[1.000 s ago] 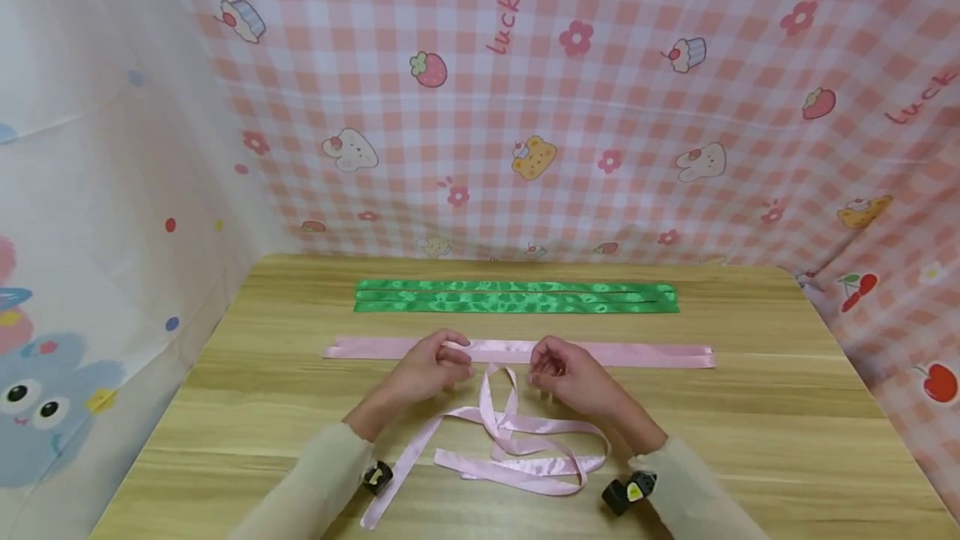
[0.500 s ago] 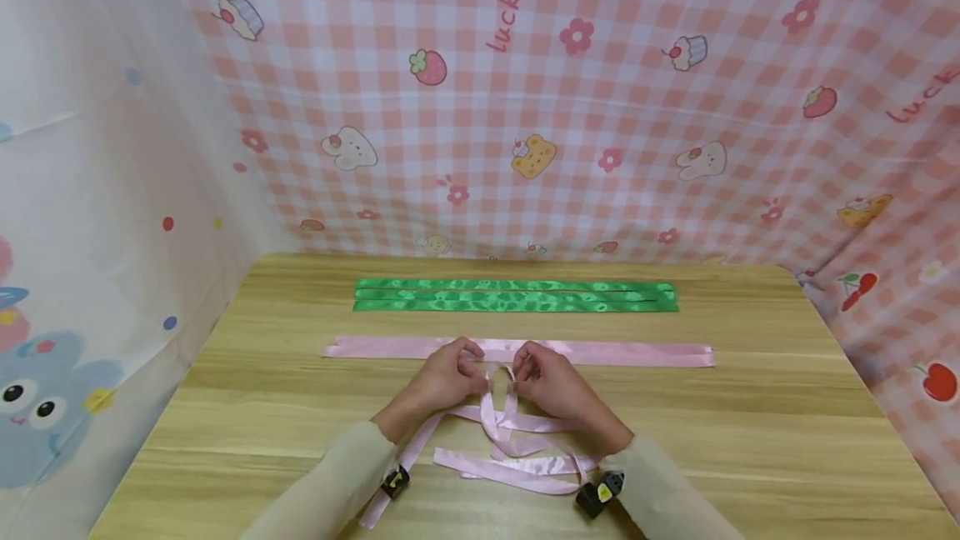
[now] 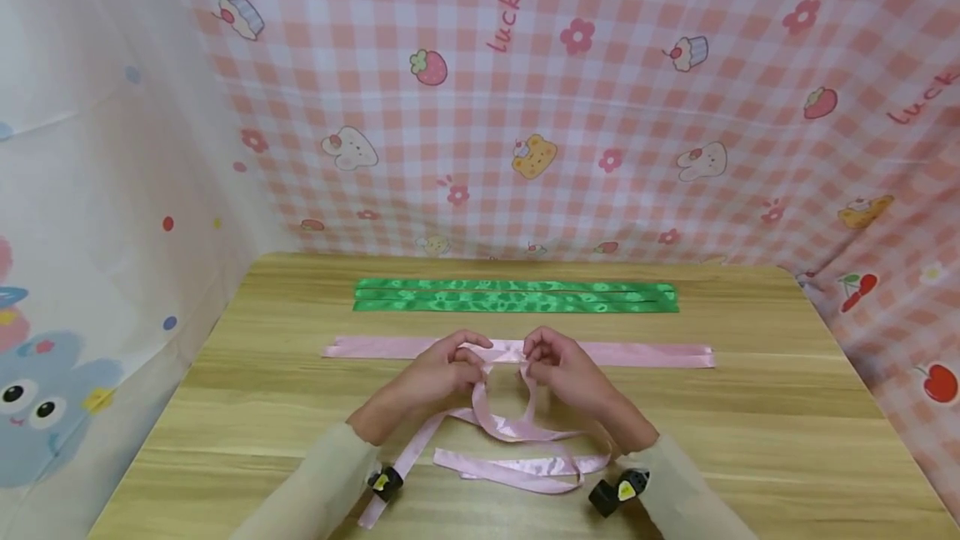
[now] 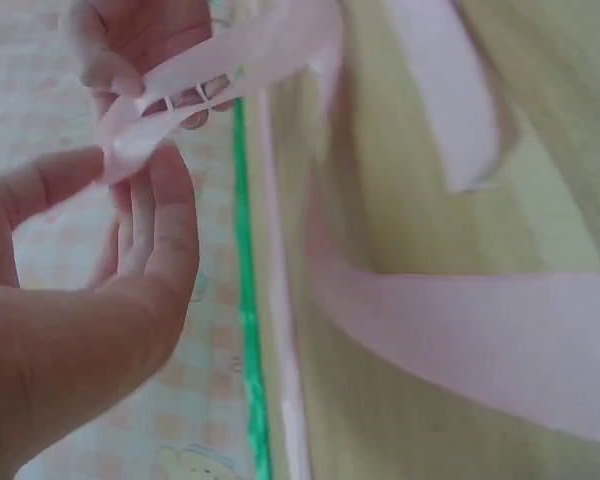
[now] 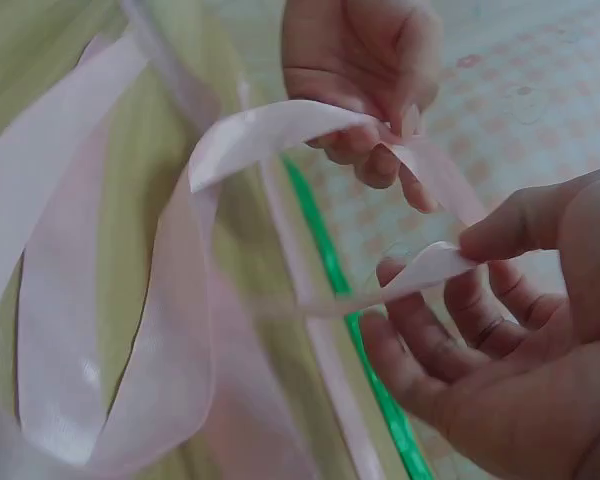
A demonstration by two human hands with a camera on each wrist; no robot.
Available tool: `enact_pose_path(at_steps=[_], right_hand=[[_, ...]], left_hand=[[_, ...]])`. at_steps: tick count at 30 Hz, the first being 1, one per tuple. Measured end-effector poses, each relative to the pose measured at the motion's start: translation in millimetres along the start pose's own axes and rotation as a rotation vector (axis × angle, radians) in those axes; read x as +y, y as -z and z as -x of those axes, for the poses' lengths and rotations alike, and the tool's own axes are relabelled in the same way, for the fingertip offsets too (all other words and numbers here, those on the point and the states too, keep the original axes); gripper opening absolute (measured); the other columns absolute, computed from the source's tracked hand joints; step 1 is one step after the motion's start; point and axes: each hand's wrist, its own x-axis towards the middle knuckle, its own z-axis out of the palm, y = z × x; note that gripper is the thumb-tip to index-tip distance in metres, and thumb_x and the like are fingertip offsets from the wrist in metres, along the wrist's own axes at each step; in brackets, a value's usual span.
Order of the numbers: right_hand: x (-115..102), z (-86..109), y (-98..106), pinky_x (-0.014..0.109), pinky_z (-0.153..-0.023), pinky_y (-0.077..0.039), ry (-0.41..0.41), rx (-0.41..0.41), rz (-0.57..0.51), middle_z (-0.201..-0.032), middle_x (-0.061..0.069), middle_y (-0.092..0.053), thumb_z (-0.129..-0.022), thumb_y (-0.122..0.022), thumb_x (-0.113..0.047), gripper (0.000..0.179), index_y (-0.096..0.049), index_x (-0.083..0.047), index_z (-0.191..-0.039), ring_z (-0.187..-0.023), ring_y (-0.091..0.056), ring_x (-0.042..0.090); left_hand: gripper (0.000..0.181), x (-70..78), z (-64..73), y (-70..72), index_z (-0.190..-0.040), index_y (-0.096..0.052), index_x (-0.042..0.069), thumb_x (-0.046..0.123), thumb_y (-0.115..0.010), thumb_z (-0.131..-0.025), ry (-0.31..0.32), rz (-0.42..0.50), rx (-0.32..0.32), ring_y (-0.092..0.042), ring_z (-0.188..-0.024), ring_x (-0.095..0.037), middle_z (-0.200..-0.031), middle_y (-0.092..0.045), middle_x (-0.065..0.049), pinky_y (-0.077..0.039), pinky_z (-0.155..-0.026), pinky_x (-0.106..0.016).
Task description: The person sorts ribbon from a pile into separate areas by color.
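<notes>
Left hand (image 3: pixel 441 369) and right hand (image 3: pixel 567 372) pinch a loose pink ribbon (image 3: pixel 504 429) above a counter (image 3: pixel 225 407); green ribbons (image 3: pixel 517 298) lie at 12 o'clock.

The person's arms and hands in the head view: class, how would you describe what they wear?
Plain cream sleeves, the left sleeve and the right sleeve, end short of the hands. The left hand and right hand are ungloved. At each cuff sits a small, blocky black device, left and right, with a yellow mark.
</notes>
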Motion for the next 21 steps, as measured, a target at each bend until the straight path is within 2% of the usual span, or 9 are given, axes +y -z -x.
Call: enact_pose_path(at_steps=[4, 6, 8, 10, 14, 17, 21], right_hand=[[-8.8, 5.9, 6.0, 0.032, -0.082, -0.056, 0.043, -0.061, -0.218, -0.092, 0.008, -0.051, -0.093, -0.048, 0.008, 0.013, -0.044, 0.006, -0.105, -0.085, -0.067, 0.022], [-13.0, 8.6, 9.4, 0.032, -0.078, -0.057, 0.068, -0.103, -0.309, -0.092, 0.008, -0.047, -0.093, -0.046, 0.008, 0.012, -0.041, 0.006, -0.104, -0.081, -0.065, 0.019], [-17.3, 11.4, 13.6, 0.027, -0.072, -0.053, 0.099, -0.138, -0.329, -0.092, 0.008, -0.045, -0.094, -0.047, 0.009, 0.013, -0.040, 0.005, -0.104, -0.076, -0.059, 0.015], [-22.6, 14.3, 18.0, 0.023, -0.067, -0.048, 0.126, -0.172, -0.284, -0.095, 0.009, -0.045, -0.093, -0.049, 0.007, 0.015, -0.042, 0.005, -0.106, -0.074, -0.053, 0.012], [-34.4, 20.6, 24.8, 0.022, -0.064, -0.042, 0.145, -0.244, -0.145, -0.103, 0.010, -0.050, -0.097, -0.052, 0.000, 0.018, -0.047, 0.005, -0.113, -0.075, -0.047, 0.011], [-42.8, 25.1, 26.8, 0.023, -0.063, -0.040, 0.129, -0.254, -0.068, -0.095, 0.007, -0.056, -0.100, -0.055, -0.009, 0.019, -0.051, 0.004, -0.112, -0.074, -0.048, 0.011], [-51.1, 31.1, 32.6, 0.023, -0.062, -0.041, 0.158, -0.226, -0.061, -0.082, 0.001, -0.056, -0.100, -0.056, -0.008, 0.013, -0.052, 0.003, -0.107, -0.074, -0.052, 0.008]], left_hand=[[0.047, 10.6, 8.2, 3.5, -0.136, -0.044, 0.001, 0.002, -0.059, -0.092, -0.003, 0.009, -0.127, -0.060, -0.076, -0.014, -0.096, -0.065, -0.006, -0.049, -0.070, -0.026], [0.047, 15.6, 12.7, 4.6, -0.137, -0.042, 0.001, 0.003, -0.059, -0.093, -0.019, 0.003, -0.172, -0.058, -0.074, -0.013, -0.097, -0.067, -0.004, -0.048, -0.069, -0.025], [0.046, 20.6, 16.7, 5.0, -0.137, -0.043, 0.001, 0.003, -0.060, -0.094, -0.040, -0.008, -0.192, -0.058, -0.073, -0.013, -0.095, -0.068, -0.002, -0.048, -0.068, -0.024], [0.047, 26.7, 20.8, 4.5, -0.137, -0.043, 0.001, 0.003, -0.061, -0.094, -0.060, -0.012, -0.199, -0.059, -0.073, -0.012, -0.095, -0.069, -0.001, -0.048, -0.068, -0.023], [0.049, 39.9, 29.2, 3.3, -0.138, -0.044, 0.000, 0.003, -0.063, -0.093, -0.089, 0.003, -0.195, -0.061, -0.075, -0.011, -0.096, -0.069, -0.002, -0.051, -0.069, -0.023], [0.050, 47.9, 35.3, 3.9, -0.138, -0.043, 0.000, 0.003, -0.064, -0.093, -0.109, 0.002, -0.199, -0.060, -0.076, -0.011, -0.096, -0.070, -0.001, -0.051, -0.071, -0.024], [0.047, 53.5, 42.8, 7.9, -0.137, -0.046, 0.005, 0.004, -0.065, -0.094, -0.137, -0.010, -0.203, -0.061, -0.080, -0.010, -0.096, -0.070, 0.001, -0.049, -0.073, -0.023]])
